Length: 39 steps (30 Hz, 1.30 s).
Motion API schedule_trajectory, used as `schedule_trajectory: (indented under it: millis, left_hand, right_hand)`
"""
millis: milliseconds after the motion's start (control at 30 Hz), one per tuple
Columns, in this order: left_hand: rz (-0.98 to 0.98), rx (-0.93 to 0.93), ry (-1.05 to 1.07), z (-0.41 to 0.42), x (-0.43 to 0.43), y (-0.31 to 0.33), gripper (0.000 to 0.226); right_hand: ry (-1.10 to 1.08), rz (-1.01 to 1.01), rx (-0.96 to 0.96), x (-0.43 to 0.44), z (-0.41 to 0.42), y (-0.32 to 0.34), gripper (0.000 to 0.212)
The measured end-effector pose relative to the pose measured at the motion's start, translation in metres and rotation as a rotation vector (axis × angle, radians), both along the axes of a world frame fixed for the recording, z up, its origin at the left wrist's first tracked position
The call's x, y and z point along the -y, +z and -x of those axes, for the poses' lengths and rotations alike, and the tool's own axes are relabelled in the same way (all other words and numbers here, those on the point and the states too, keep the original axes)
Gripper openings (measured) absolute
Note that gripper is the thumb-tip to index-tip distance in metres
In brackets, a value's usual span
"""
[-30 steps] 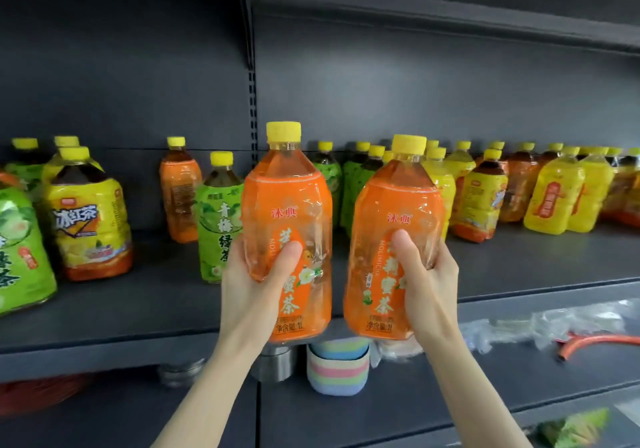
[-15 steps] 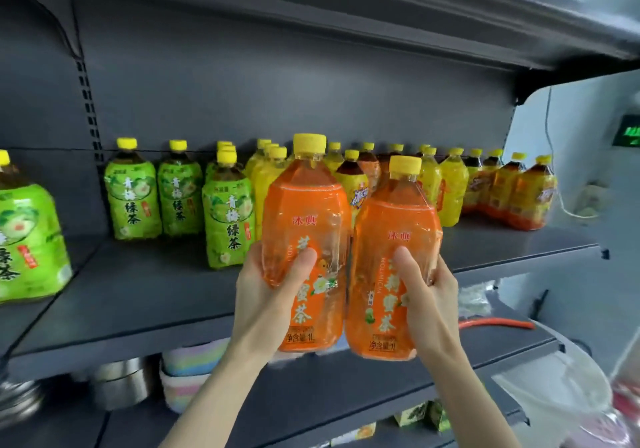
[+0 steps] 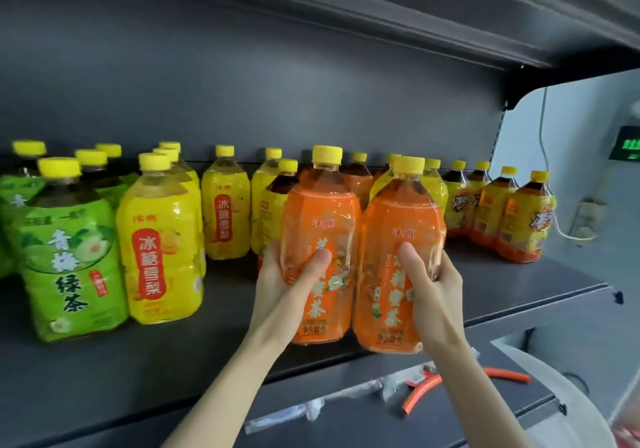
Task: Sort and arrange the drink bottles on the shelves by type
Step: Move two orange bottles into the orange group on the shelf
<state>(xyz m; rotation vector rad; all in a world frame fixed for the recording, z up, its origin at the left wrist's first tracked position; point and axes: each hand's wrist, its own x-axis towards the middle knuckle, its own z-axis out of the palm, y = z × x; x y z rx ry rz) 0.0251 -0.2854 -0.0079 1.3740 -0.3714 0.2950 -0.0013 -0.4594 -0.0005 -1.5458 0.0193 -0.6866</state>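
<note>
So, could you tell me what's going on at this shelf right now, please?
A person is sorting drink bottles on a dark shelf. The left hand grips one orange bottle and the right hand grips a second orange bottle, upright and side by side near the shelf's front edge; whether they rest on it is unclear. Behind stand green tea bottles at the left, yellow bottles in the middle and dark tea bottles at the right.
</note>
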Motion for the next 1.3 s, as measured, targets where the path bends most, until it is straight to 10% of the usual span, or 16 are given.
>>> schedule_trajectory:
  millis: [933,1300]
  left_hand:
    - [-0.285,-0.167,0.191,-0.058,0.101,-0.005,0.038]
    - [-0.31,-0.165,0.38,-0.106,0.096,-0.007,0.065]
  right_hand:
    - [0.346,-0.054,-0.003,0.12,-0.109,-0.025,0.061]
    - [0.321,-0.059,-0.022,0.112,-0.113,-0.025,0.049]
